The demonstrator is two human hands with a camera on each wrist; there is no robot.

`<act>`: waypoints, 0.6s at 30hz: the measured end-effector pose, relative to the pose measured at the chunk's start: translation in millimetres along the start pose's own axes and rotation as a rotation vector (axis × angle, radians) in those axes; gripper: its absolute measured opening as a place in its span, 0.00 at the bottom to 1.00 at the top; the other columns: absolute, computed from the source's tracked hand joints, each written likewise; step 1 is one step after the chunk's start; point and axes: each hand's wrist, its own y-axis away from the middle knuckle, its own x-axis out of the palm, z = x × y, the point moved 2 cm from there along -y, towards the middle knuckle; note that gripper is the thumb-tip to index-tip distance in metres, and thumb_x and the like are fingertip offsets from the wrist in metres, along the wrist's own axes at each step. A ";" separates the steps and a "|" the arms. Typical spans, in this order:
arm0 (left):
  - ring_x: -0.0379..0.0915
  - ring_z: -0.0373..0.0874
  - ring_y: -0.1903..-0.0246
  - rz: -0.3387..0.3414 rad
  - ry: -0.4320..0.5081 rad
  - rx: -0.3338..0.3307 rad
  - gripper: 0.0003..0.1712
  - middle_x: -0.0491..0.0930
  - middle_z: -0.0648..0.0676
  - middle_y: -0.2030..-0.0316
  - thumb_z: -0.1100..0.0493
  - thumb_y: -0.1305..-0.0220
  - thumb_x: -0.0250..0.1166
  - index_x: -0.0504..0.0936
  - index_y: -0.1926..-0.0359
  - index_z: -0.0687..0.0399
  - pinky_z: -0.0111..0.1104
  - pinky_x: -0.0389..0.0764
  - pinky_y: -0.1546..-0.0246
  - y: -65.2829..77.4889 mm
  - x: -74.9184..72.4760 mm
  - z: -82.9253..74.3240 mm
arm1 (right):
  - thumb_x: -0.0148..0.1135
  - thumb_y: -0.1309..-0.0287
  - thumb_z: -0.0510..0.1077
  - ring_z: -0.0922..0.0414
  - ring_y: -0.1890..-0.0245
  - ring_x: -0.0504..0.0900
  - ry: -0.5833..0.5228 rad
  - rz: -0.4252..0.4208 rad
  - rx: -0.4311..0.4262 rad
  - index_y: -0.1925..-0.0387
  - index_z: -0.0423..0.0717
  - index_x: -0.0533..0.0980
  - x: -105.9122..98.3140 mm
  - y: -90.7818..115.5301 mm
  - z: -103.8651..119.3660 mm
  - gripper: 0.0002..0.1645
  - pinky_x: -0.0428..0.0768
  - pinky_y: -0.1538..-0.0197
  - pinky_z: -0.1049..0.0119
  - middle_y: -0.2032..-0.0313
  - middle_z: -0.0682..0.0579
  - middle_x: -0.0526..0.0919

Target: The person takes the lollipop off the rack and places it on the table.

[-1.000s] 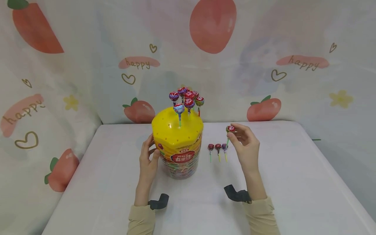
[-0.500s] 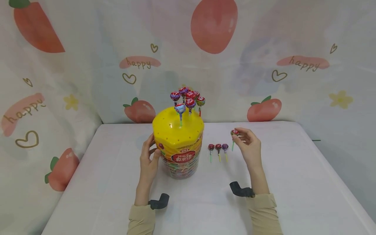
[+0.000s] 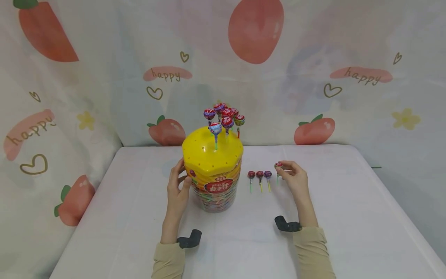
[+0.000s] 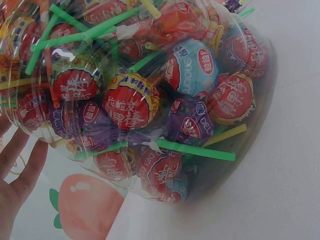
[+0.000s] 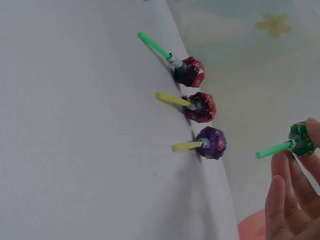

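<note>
A clear tub [image 3: 223, 199] of wrapped lollipops stands upright with a yellow lid [image 3: 203, 155]. My left hand [image 3: 177, 195] rests against its left side, thumb toward the front; in the left wrist view, relaxed fingers [image 4: 30, 170] reach its clear wall. My right hand [image 3: 297, 182] pinches the wrapped head of a lollipop [image 5: 301, 139], green-wrapped with a green stick hanging down. It is just right of a row of three lollipops: one with a green stick [image 3: 251, 175], a dark red one [image 3: 259, 174] and a purple one [image 3: 268, 174], both with yellow sticks.
Several lollipops stand upright in the lid, including a light blue one [image 3: 215, 128] in front and a green one [image 3: 239, 120] at the right. Small holes dot the lid. A white cloth covers the table [image 3: 237, 248]; a printed curtain [image 3: 209, 31] hangs behind.
My right hand has moved right, then down toward the table, with the lollipop, from above the row to its right side. My left hand has stayed at the tub.
</note>
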 end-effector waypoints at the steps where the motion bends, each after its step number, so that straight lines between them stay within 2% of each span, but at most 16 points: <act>1: 0.66 0.45 0.40 -0.001 0.000 0.002 0.32 0.70 0.56 0.38 0.42 0.30 0.53 0.61 0.29 0.42 0.46 0.75 0.44 0.1 0.0 0.1 | 0.65 0.41 0.44 0.74 0.72 0.77 0.013 0.005 0.017 0.48 0.38 0.77 0.4 -1.4 -3.9 0.21 0.76 0.66 0.80 0.67 0.64 0.80; 3: 0.66 0.44 0.40 0.000 0.004 0.008 0.32 0.70 0.56 0.39 0.42 0.30 0.52 0.61 0.29 0.43 0.50 0.75 0.45 0.0 0.2 0.4 | 0.65 0.41 0.44 0.74 0.72 0.76 0.046 0.014 0.043 0.48 0.39 0.77 1.4 -4.0 -11.5 0.21 0.76 0.66 0.79 0.66 0.61 0.80; 6: 0.65 0.38 0.40 0.004 0.007 0.003 0.32 0.70 0.56 0.39 0.44 0.30 0.53 0.61 0.29 0.43 0.51 0.74 0.44 -0.3 -0.2 0.2 | 0.65 0.41 0.44 0.76 0.72 0.75 0.072 0.023 0.068 0.48 0.39 0.78 4.5 -7.1 -21.3 0.21 0.77 0.67 0.79 0.64 0.56 0.80; 10: 0.62 0.29 0.41 0.005 0.005 -0.030 0.31 0.69 0.57 0.38 0.49 0.30 0.55 0.61 0.29 0.48 0.35 0.74 0.42 -0.6 0.2 0.8 | 0.65 0.42 0.43 0.75 0.73 0.76 0.056 0.031 0.067 0.49 0.36 0.77 6.6 -8.8 -28.3 0.21 0.78 0.68 0.77 0.64 0.52 0.81; 13: 0.62 0.28 0.41 0.003 0.008 -0.041 0.31 0.69 0.57 0.37 0.51 0.30 0.56 0.61 0.29 0.49 0.25 0.71 0.43 -0.6 0.2 0.6 | 0.65 0.43 0.43 0.72 0.75 0.77 0.057 0.030 0.054 0.52 0.34 0.78 6.1 -10.3 -30.6 0.20 0.78 0.70 0.76 0.67 0.49 0.83; 18: 0.64 0.34 0.40 0.001 0.011 -0.024 0.31 0.69 0.54 0.36 0.48 0.30 0.55 0.62 0.29 0.44 0.31 0.73 0.42 -0.1 -0.3 1.1 | 0.63 0.40 0.46 0.72 0.73 0.77 0.165 0.074 0.113 0.48 0.37 0.77 4.9 -14.6 -34.4 0.22 0.77 0.69 0.76 0.61 0.44 0.84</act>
